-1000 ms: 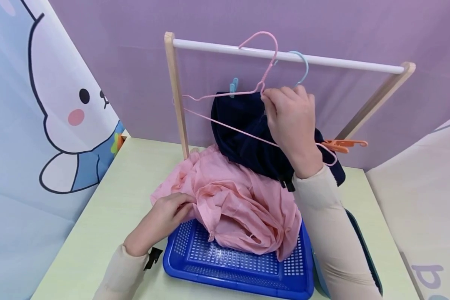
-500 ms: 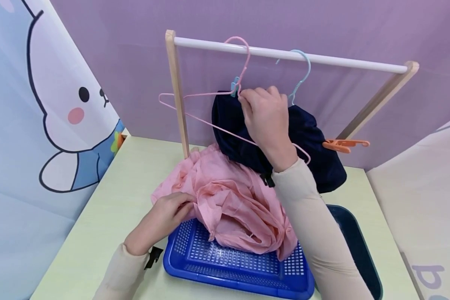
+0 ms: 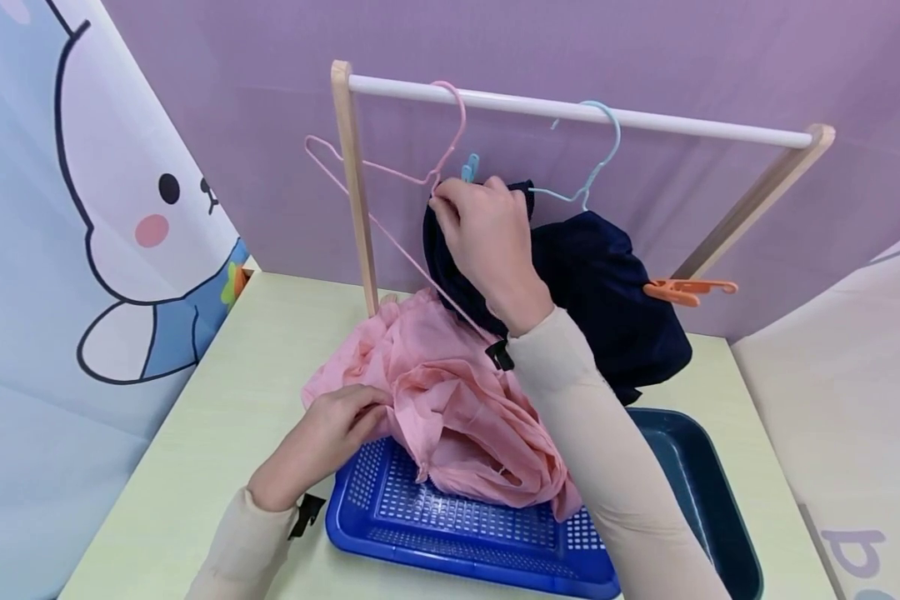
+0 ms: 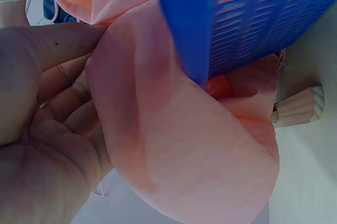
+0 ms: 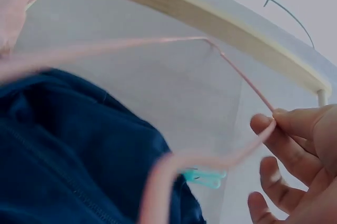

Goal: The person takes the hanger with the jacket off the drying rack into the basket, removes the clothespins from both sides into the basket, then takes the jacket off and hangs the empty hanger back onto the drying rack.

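My right hand (image 3: 491, 242) pinches the pink hanger (image 3: 405, 173) just below its hook, which lies at the white bar's left part; in the right wrist view the thumb and forefinger of that hand (image 5: 300, 155) grip the pink wire (image 5: 245, 77). My left hand (image 3: 337, 433) pinches the left edge of the crumpled pink cloth (image 3: 472, 417). In the left wrist view, thumb and fingers of the left hand (image 4: 52, 98) hold a fold of the pink fabric (image 4: 174, 129). Dark blue clothing (image 3: 600, 292) hangs from the light blue hanger (image 3: 607, 150) behind the right hand.
The rack's white bar (image 3: 682, 125) rests on wooden posts. A blue clip (image 3: 470, 167) and an orange clip (image 3: 690, 290) are on the dark clothing. Beneath the pink cloth is a blue perforated basket (image 3: 465, 558); a dark green tray (image 3: 727, 508) stands to its right.
My right hand has moved left along the bar with the pink hanger, which now tilts with its left end higher. The left hand and the pink cloth have stayed nearly still.
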Tool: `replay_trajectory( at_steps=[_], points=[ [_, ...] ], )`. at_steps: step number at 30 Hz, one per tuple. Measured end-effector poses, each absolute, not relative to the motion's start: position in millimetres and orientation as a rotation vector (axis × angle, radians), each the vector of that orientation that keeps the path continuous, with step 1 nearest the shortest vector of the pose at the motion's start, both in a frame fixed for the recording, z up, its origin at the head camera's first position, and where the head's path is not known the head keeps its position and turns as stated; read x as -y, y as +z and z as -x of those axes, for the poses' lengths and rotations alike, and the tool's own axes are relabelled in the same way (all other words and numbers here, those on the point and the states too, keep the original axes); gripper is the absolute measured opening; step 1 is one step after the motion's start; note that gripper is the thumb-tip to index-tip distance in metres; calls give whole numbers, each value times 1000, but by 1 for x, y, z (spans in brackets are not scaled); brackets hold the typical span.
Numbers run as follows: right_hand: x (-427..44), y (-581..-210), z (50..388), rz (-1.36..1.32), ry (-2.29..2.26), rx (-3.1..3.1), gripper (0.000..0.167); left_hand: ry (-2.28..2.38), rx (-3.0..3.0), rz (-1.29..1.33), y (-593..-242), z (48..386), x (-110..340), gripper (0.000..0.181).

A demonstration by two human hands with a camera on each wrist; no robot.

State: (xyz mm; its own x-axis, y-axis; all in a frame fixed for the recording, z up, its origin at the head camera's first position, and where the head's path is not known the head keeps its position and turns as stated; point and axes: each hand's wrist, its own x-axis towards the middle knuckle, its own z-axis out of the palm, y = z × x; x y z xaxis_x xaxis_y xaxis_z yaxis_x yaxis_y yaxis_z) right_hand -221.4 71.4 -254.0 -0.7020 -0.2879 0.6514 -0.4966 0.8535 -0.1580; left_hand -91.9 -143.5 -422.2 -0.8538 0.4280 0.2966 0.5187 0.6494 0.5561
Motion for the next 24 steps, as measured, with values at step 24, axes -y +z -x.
replay_trajectory(
  at_steps=[24],
  points=[
    [-74,-239,216,-680,927,2670,18,-1000,2728,789,-424,94,140,11]
  ],
)
